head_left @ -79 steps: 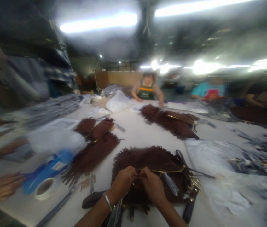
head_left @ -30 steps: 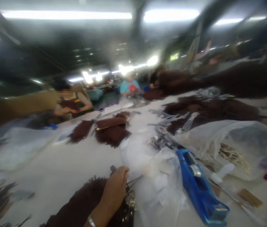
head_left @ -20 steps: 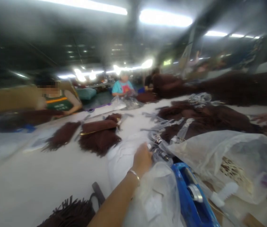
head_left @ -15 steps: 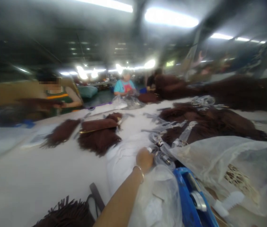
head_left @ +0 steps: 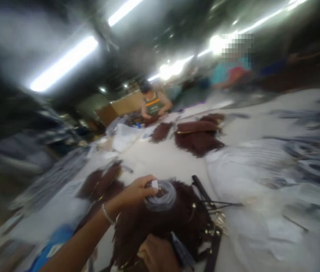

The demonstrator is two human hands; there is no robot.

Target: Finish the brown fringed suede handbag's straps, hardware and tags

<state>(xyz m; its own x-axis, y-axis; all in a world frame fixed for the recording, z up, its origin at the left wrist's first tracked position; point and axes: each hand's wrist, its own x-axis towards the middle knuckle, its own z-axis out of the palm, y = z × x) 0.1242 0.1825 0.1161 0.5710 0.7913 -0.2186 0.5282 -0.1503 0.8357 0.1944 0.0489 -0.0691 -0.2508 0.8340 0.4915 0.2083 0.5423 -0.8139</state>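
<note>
My left hand (head_left: 144,189), with a bracelet at the wrist, is closed on a coiled strap in clear plastic (head_left: 165,200). A small white tag shows by its fingertips. The coil is over a brown fringed bag (head_left: 148,223) with dark straps and gold-coloured fittings. Low in the picture, my right hand (head_left: 160,252) is curled at the bag's near edge, next to a gold zip line, and seems to grip it. Beside this hand lies a grey pointed piece (head_left: 181,249), too blurred to name. Both hands are partly smeared by motion.
More brown bags lie at the left (head_left: 103,183) and farther up the table (head_left: 198,138). White plastic bags (head_left: 273,223) cover the right side. Something blue (head_left: 53,245) is at lower left. Two people work across the table, one in a green apron (head_left: 154,105).
The view has swung left and tilted. My left hand has come from the pile of wrapped coils at the right to the near brown bag, bringing a coil. My right hand has come into view.
</note>
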